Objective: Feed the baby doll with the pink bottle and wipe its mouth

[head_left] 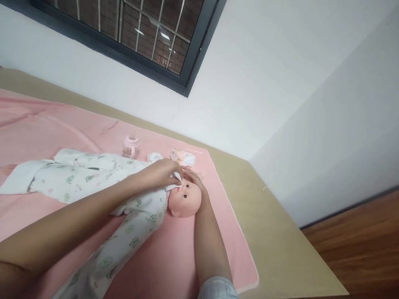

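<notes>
A baby doll lies on its back, dressed in a white outfit with green animal prints. Its bald head points to the right. My left hand reaches across its chest, with fingers closed on a piece of white cloth at the doll's mouth and chin. Whether this cloth is separate or part of the collar, I cannot tell. My right hand curves round the far side of the head, fingers stretched along the cheek and partly hidden by my left hand.
A pink baby bottle stands behind the doll. Close to it lies a small folded printed cloth. Under everything is a pink mat on a wooden table. A white wall with a barred window rises behind.
</notes>
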